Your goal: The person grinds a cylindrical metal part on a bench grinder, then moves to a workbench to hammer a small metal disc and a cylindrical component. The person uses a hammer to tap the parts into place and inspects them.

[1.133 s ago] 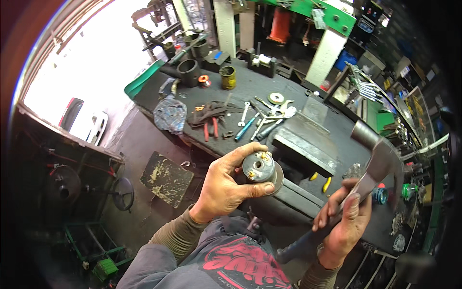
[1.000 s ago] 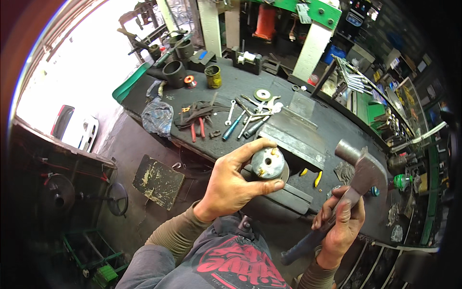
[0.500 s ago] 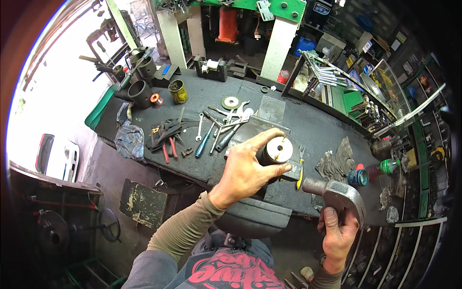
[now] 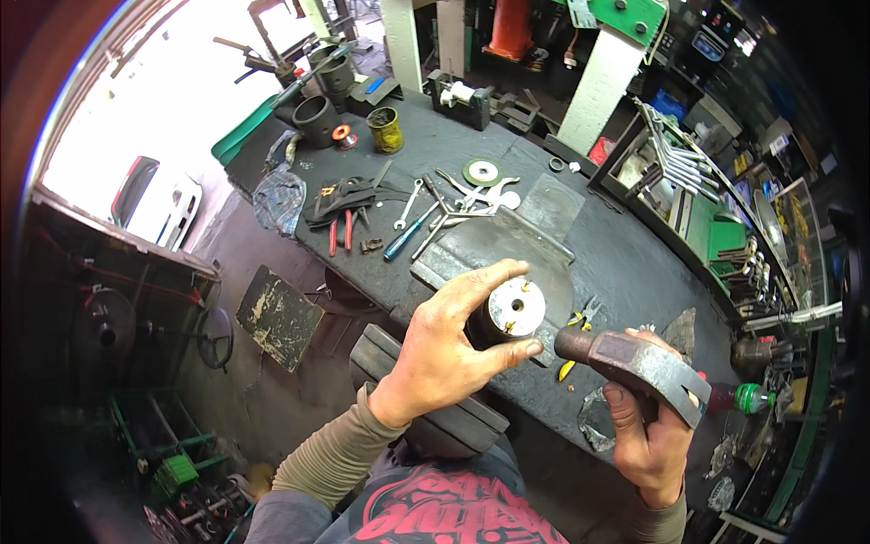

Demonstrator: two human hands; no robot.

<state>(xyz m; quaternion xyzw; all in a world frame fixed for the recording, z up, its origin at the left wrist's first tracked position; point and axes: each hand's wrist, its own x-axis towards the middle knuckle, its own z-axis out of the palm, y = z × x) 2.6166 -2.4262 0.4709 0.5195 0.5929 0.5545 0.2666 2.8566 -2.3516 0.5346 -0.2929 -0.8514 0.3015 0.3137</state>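
Your left hand [image 4: 444, 334] has its fingers curled round that metal cylinder [image 4: 515, 308], held up over the vise [image 4: 494, 249]. Your right hand [image 4: 651, 442]'s got its fingers wrapped round the hammer [image 4: 634, 361], off to the vise's right.

- At upper left, a wide doorway [image 4: 154, 91] blown out with daylight, a white car [image 4: 168, 208] just beyond
- Below it, grey floor [image 4: 249, 240] and a scuffed stool [image 4: 281, 319]
- Dark counter [image 4: 625, 263] running diagonally across the middle
- Behind it, a white post [image 4: 594, 100] under a green beam [image 4: 621, 20]
- Toward the dim right, a cluttered rack [image 4: 725, 238] along the counter's edge
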